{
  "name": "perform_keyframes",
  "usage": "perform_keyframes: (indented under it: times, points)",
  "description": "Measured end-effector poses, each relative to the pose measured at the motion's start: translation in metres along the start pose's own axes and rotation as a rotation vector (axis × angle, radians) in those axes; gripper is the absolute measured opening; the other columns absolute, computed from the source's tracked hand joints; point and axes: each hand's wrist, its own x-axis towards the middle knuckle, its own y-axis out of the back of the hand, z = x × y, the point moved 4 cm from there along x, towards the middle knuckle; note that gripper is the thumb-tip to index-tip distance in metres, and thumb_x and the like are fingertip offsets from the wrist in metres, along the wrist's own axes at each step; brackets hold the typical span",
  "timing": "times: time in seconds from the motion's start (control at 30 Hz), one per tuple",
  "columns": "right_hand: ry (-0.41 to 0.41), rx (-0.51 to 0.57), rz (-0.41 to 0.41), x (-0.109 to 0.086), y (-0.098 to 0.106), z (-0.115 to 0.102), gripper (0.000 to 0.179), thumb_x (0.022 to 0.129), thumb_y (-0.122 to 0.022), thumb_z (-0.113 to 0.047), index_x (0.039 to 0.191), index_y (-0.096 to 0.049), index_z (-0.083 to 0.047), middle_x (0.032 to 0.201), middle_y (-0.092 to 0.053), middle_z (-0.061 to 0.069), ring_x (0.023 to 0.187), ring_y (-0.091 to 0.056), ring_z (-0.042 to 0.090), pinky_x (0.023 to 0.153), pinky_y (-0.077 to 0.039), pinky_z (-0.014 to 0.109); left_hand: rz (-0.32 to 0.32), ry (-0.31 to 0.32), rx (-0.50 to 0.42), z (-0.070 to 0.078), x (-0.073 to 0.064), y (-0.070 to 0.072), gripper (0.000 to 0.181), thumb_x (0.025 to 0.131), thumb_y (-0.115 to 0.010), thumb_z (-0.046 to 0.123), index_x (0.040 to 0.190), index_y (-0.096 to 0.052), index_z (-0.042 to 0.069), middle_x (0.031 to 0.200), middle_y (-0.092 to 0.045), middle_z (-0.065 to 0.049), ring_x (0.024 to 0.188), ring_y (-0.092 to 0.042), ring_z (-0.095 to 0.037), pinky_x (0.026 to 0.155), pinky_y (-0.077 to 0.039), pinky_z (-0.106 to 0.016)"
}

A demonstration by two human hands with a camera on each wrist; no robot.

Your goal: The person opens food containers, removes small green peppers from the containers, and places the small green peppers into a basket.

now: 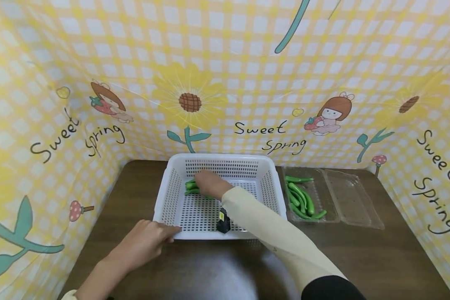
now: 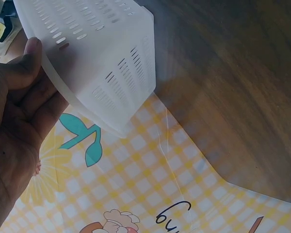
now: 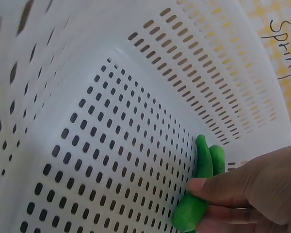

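My right hand (image 1: 211, 183) reaches into a white plastic basket (image 1: 219, 234), low over its left side. In the right wrist view the thumb and fingers pinch a green chili pepper (image 3: 190, 213) near the basket's bottom. Another green chili pepper (image 3: 203, 158) lies right against it by the back wall, partly behind the hand. My left hand (image 1: 148, 239) grips the basket's rim at the front left corner. Its thumb (image 2: 33, 51) lies over the rim (image 2: 58, 82), with the other fingers on the outside.
Right of the basket, a clear plastic box (image 1: 318, 196) holds several green chili peppers (image 1: 300, 198); its lid (image 1: 354, 200) lies folded open. All stand on a dark wooden table (image 1: 393, 254). A yellow checked cloth (image 1: 228, 83) rises behind and at both sides.
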Motion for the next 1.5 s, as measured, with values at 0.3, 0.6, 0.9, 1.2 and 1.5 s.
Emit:
perform_keyframes:
  times: [0.3, 0.6, 0.9, 1.2, 1.5]
  points:
    - [0.026, 0.013, 0.018, -0.003, 0.005, 0.004, 0.022, 0.087, -0.082, -0.013, 0.104, -0.068, -0.011, 0.097, -0.067, -0.001, 0.085, -0.059, 0.012, 0.079, -0.055, 0.027, 0.008, -0.002, 0.012, 0.001, 0.001, 0.002, 0.033, 0.074, -0.080, -0.010, 0.101, -0.081, 0.007, 0.075, -0.072, 0.014, 0.061, -0.046, 0.006, 0.051, -0.045, -0.018]
    - [0.023, 0.066, 0.114, -0.039, 0.068, 0.041, 0.018, 0.094, -0.075, -0.022, 0.108, -0.071, -0.011, 0.101, -0.071, 0.002, 0.088, -0.065, 0.015, 0.075, -0.057, 0.028, 0.014, 0.011, 0.017, 0.001, 0.003, 0.001, 0.029, 0.075, -0.083, -0.006, 0.102, -0.081, 0.007, 0.080, -0.077, 0.007, 0.062, -0.052, 0.005, 0.051, -0.049, -0.021]
    - [-0.153, 0.167, 0.252, -0.122, 0.105, 0.160, 0.017, 0.103, -0.062, -0.020, 0.104, -0.071, -0.006, 0.098, -0.074, 0.012, 0.077, -0.067, 0.020, 0.067, -0.057, 0.035, -0.023, 0.017, -0.021, 0.002, 0.005, -0.001, 0.028, 0.078, -0.082, -0.004, 0.105, -0.080, 0.004, 0.084, -0.079, 0.002, 0.062, -0.050, 0.006, 0.051, -0.044, -0.016]
    - [-0.337, 0.120, 0.082, -0.187, 0.050, 0.253, 0.025, 0.098, -0.056, -0.007, 0.073, -0.061, -0.004, 0.061, -0.058, 0.004, 0.050, -0.049, 0.013, 0.048, -0.042, 0.026, -0.011, 0.000, -0.007, 0.001, 0.004, -0.003, 0.032, 0.075, -0.082, -0.006, 0.104, -0.080, 0.007, 0.074, -0.073, 0.013, 0.061, -0.047, 0.006, 0.051, -0.045, -0.018]
    - [-0.315, 0.174, -0.021, -0.209, 0.000, 0.269, 0.040, 0.101, -0.055, -0.013, 0.063, -0.045, -0.017, 0.053, -0.040, -0.006, 0.047, -0.036, 0.009, 0.049, -0.033, 0.023, 0.016, -0.009, 0.004, 0.000, 0.003, -0.003, 0.033, 0.074, -0.082, -0.008, 0.103, -0.081, 0.008, 0.074, -0.073, 0.013, 0.061, -0.046, 0.006, 0.051, -0.043, -0.019]
